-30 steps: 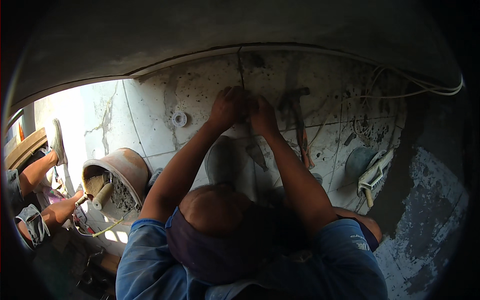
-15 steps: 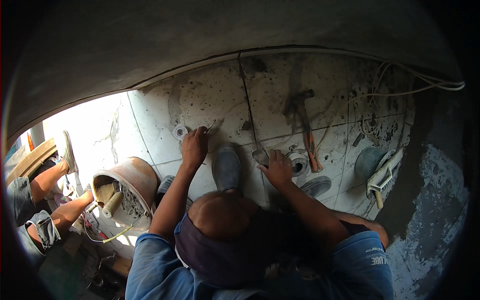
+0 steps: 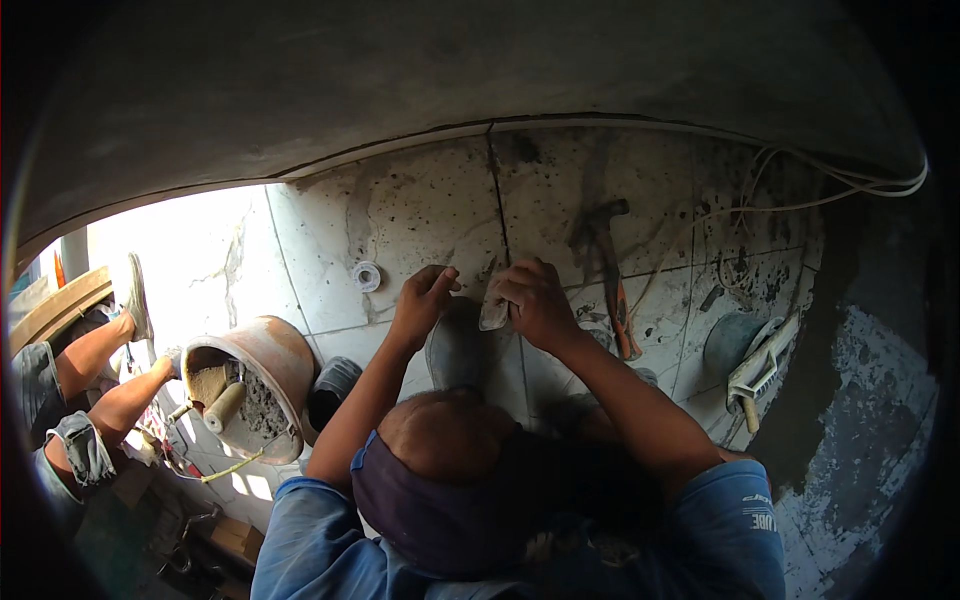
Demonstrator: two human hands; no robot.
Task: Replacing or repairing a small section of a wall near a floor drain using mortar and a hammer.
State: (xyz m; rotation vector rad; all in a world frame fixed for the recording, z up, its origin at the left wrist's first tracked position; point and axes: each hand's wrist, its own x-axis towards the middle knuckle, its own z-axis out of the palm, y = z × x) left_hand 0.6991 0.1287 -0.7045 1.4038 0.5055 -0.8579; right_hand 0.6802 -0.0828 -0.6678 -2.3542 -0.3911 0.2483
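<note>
My left hand [image 3: 424, 303] is held above a dark shoe [image 3: 456, 350]. Its fingers are closed with the thumb pressed against them, and whatever they hold is hidden. Just to its right, my right hand [image 3: 533, 300] grips a small flat, greyish piece [image 3: 493, 313] with a rounded lower end, and I cannot make out its exact kind. The two hands are close but apart. On the tiles beyond my left hand lies a small white ring-shaped roll [image 3: 367, 276]. A claw hammer [image 3: 611, 270] with an orange and black handle rests to the right of my right hand.
At left, a tilted bucket [image 3: 270, 350] holds grey mortar and a pale cylinder [image 3: 226, 408]. Another person's legs [image 3: 110, 400] stretch beside it. A pale handled tool [image 3: 762, 365] leans by a dark bowl [image 3: 728, 340] at right. White cable [image 3: 850, 185] runs along the dark wall [image 3: 480, 70].
My left hand has moved right and nearer, and the thin rod it held no longer shows. My right hand has risen away from me with the greyish piece, which is now turned.
</note>
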